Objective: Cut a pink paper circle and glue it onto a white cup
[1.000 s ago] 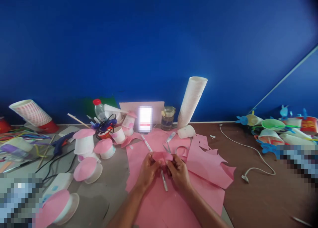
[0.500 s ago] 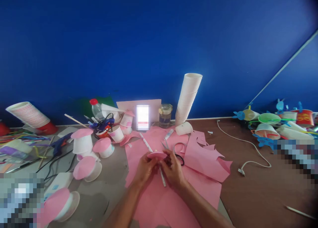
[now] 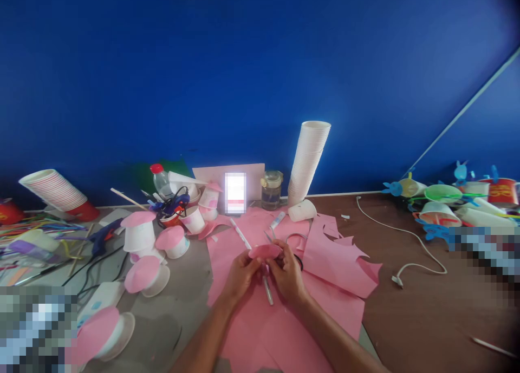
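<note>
Between both hands I hold a small round pink paper disc (image 3: 265,252), tilted so that its face shows. My left hand (image 3: 242,274) pinches its left edge, thumb on the near side. My right hand (image 3: 287,270) grips the right edge the same way. Under the hands lie sheets of pink paper (image 3: 264,329). A pen (image 3: 267,290) rests on the paper just below my fingers. Scissors (image 3: 299,261) lie partly hidden behind my right hand. A white marker (image 3: 240,233) and a glue stick or similar white tube (image 3: 278,220) lie beyond the disc.
On the left stand several white cups with pink paper tops (image 3: 142,275) and a blue glue gun (image 3: 103,237). A tall stack of paper cups (image 3: 309,162) leans by a glass jar (image 3: 271,189) at the back. A white cable (image 3: 410,232) and coloured cup crafts (image 3: 442,200) are on the right.
The pink disc has tipped from nearly edge-on to showing more of its face, with both hands still on it. The camera view has shifted slightly.
</note>
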The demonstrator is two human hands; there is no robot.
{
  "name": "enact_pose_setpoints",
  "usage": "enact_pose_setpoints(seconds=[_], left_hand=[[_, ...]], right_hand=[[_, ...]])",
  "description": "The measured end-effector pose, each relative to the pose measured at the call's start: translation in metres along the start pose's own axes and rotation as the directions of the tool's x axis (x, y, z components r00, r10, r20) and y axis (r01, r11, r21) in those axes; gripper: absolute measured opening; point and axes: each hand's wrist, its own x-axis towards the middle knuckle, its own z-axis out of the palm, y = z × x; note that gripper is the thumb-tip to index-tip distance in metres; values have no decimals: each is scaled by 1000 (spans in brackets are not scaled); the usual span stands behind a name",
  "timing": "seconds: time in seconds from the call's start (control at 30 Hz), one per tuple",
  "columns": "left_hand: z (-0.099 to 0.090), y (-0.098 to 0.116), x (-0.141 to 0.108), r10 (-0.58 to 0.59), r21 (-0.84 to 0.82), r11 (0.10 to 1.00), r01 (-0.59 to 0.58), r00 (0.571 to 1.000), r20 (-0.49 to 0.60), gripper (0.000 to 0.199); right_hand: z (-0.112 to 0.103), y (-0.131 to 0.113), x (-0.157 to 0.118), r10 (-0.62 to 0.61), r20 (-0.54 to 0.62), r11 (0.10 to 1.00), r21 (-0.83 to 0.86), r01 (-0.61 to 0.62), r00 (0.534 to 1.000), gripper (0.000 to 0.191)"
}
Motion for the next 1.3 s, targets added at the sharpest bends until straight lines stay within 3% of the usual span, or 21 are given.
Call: enact_pose_setpoints(seconds=[0.37,0.5,0.63,0.77,0.93,1.07,1.2,1.3], left_hand=[[3,10,-2,26,144,989,-17,998,-62,24],[0,7,-4,201,309,939,-149,969,-145,12],[-1,10,-11,421,464,811,-357,906,-39,11],[-3,12,-13,499,523,729,-442,866,35,15],[-6,9,-9,478,571,716,-401,878,17,15],[-4,8,-9,432,531,771,-352,902,-28,14],[-3,11,-7,304,399,891,-218,938,-166,9],[-11,11,-1,268,301,935,-185,926,-265,19]], right_hand=[[-1,-4,1,-60,-19,997,-51,59,998,37],[-2,-6,1,-128,15,985,-118,129,992,27],[-5,-9,1,-269,55,948,-161,274,962,19],[-7,-11,3,-368,50,922,-107,372,928,13],[-8,-11,4,-304,79,944,-106,312,949,15],[-5,-11,3,-215,38,973,-82,217,976,17],[-6,-7,3,-178,-35,981,-83,175,983,19],[-12,-3,8,-215,-113,960,-205,189,970,16]])
